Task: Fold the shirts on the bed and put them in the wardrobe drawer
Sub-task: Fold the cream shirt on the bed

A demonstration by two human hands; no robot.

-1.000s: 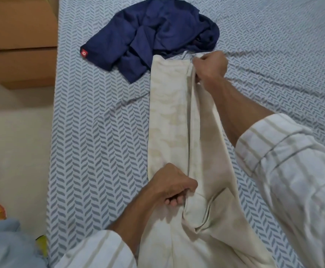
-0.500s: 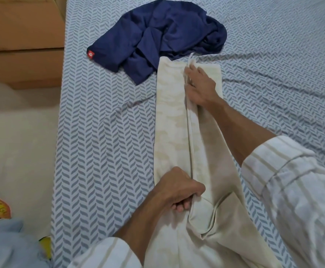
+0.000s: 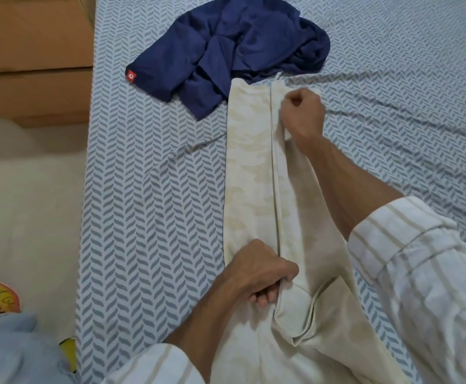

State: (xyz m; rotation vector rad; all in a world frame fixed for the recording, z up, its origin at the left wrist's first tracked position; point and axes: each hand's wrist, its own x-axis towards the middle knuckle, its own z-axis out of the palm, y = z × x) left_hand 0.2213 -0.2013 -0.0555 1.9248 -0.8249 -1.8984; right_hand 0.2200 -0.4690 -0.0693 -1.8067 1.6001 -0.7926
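The left hand (image 3: 256, 273) has its fingers curled round the folded edge of the cream shirt (image 3: 251, 173) at the near part, & the right hand (image 3: 302, 115) is clenched at the far end of the same shirt, where it seems to pinch the edge, but the fingertips are hidden. The cream shirt lies as a long narrow strip on the bed (image 3: 143, 189), w/ a loose sleeve near the person. Its far end touches the crumpled navy shirt (image 3: 234, 48), & a brown cabinet (image 3: 32, 59) stands left of the bed.
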